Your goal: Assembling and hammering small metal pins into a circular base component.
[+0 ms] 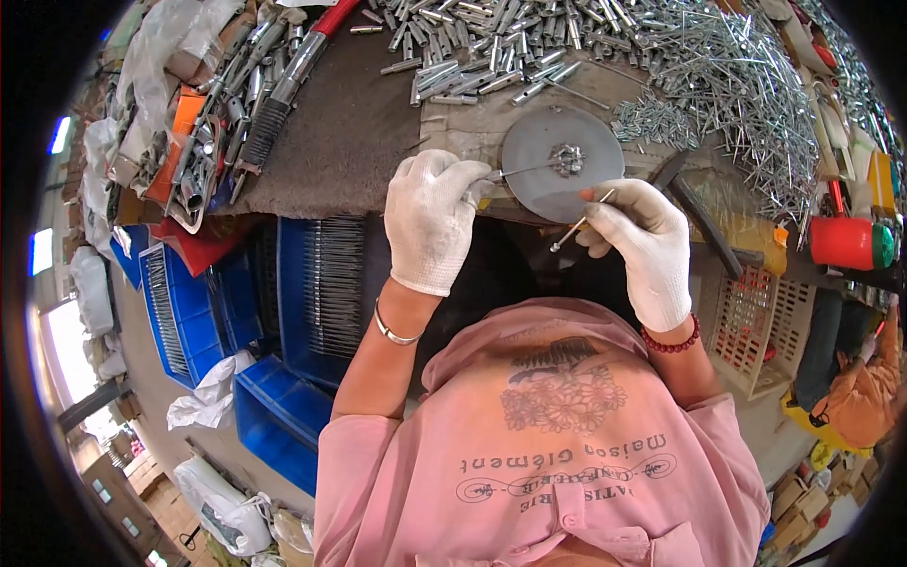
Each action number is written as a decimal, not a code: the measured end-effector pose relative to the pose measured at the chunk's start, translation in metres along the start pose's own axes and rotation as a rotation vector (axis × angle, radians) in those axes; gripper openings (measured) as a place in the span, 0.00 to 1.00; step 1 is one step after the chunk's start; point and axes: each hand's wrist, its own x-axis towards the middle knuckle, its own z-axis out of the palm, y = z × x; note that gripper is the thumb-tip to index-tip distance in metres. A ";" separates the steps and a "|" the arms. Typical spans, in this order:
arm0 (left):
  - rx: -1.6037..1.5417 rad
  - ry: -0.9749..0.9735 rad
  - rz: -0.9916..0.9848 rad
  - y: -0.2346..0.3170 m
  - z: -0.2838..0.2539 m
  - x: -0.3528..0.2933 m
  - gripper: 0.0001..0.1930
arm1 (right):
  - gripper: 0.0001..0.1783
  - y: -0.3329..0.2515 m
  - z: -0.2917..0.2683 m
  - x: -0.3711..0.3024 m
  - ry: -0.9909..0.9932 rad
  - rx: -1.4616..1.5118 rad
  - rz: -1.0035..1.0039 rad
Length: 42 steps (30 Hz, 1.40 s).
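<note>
Both of my hands wear white knit gloves. My left hand (430, 224) is closed on a thin metal rod (524, 170), whose far end reaches over a round grey dish (531, 142) to a small heap of shiny metal pieces (568, 159), perhaps nuts. At the dish's near right edge, my right hand (647, 248) pinches a slim metal bolt (580, 223) between thumb and fingers. The bolt slants, with a small knob or nut at its lower end. The dish sits at the bench's near edge.
Metal sleeves (491, 52), long bolts (746, 90) and small screws (657, 121) lie heaped on the bench. Tools (274, 104) crowd its left. A dark bar (704, 225) juts over the near edge. Blue bins (293, 293) with rods stand below left; another person (860, 392) is far right.
</note>
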 end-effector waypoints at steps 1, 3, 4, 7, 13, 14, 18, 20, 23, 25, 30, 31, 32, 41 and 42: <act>0.001 0.001 -0.002 0.000 -0.001 0.000 0.11 | 0.08 0.000 0.000 0.000 -0.008 0.014 -0.004; -0.014 0.005 0.007 0.001 -0.001 0.002 0.11 | 0.09 -0.001 0.002 0.000 -0.015 0.028 -0.009; -0.015 0.006 0.008 0.002 -0.002 0.002 0.11 | 0.08 -0.001 0.002 0.000 -0.017 0.075 -0.009; -0.045 -0.011 -0.055 0.006 -0.006 0.001 0.12 | 0.07 0.003 0.002 0.001 -0.027 0.172 -0.007; -0.503 -0.061 -0.222 0.030 -0.029 -0.020 0.11 | 0.06 0.009 0.003 -0.002 -0.170 0.715 0.085; -0.615 -0.098 -0.339 0.042 -0.033 -0.024 0.11 | 0.06 0.010 0.005 -0.004 -0.240 0.832 0.155; -1.098 -0.009 -0.736 0.067 -0.030 -0.044 0.09 | 0.08 0.011 0.024 -0.008 -0.274 0.533 0.220; -1.072 0.031 -0.670 0.064 -0.027 -0.045 0.09 | 0.08 0.005 0.027 -0.010 -0.270 0.405 0.208; -0.876 -0.004 -0.446 0.068 -0.024 -0.042 0.07 | 0.07 0.003 0.028 -0.013 -0.256 0.273 0.196; -0.863 -0.037 -0.412 0.064 -0.027 -0.037 0.06 | 0.07 0.007 0.027 -0.010 -0.229 -0.021 -0.098; -0.802 0.186 -0.594 0.043 -0.037 0.006 0.04 | 0.13 -0.015 -0.014 -0.011 0.232 -0.896 -0.660; -0.796 0.193 -0.598 0.038 -0.031 0.008 0.04 | 0.14 -0.015 -0.028 -0.010 0.307 -0.989 -0.659; -0.774 0.136 -0.540 0.030 -0.024 0.005 0.05 | 0.15 -0.015 -0.042 -0.008 0.344 -1.114 -0.665; -0.724 0.067 -0.479 0.011 0.006 0.000 0.03 | 0.17 0.001 -0.098 -0.001 0.395 -1.487 -0.548; -0.725 0.066 -0.482 0.011 0.007 0.000 0.03 | 0.17 0.002 -0.102 0.001 0.377 -1.457 -0.533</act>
